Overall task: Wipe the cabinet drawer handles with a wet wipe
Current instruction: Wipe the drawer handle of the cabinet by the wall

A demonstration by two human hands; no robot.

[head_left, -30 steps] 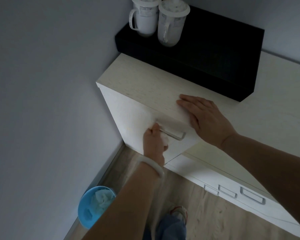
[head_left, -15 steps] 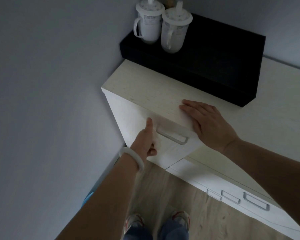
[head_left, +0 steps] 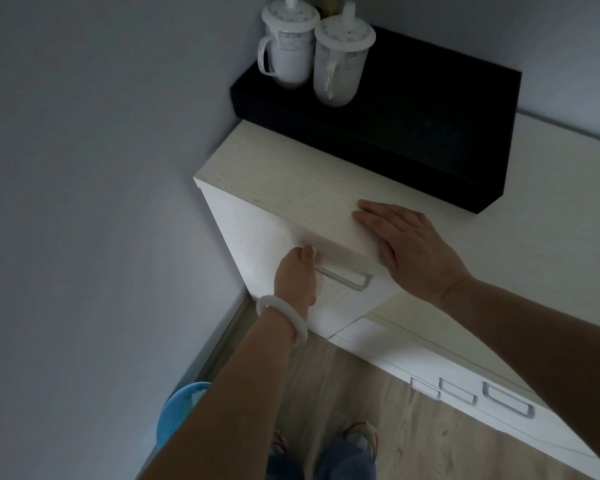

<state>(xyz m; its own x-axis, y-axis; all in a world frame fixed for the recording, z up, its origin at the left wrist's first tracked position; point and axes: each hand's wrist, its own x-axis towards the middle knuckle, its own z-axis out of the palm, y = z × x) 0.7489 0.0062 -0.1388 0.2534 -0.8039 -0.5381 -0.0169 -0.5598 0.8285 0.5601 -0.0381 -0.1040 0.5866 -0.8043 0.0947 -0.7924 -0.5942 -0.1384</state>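
Note:
The pale wood cabinet (head_left: 291, 181) stands in a corner, and its top drawer carries a silver bar handle (head_left: 347, 277). My left hand (head_left: 297, 278), with a white bangle on the wrist, sits against the handle's left end, thumb up and fingers curled out of sight. The wet wipe is hidden under that hand. My right hand (head_left: 409, 251) lies flat on the cabinet's top near its front edge, fingers straight. Lower down on the right, further drawer handles (head_left: 508, 403) show on a lower unit.
A black box (head_left: 430, 133) lies at the back of the cabinet top with two white lidded mugs (head_left: 288, 46) on it. The grey wall runs close on the left. A blue bin (head_left: 177, 414) stands on the wood floor beside my shoes (head_left: 357, 441).
My left hand has slid from under the handle's left part out to its left end, and the white wipe seen a second ago is now covered. My right hand has stayed put.

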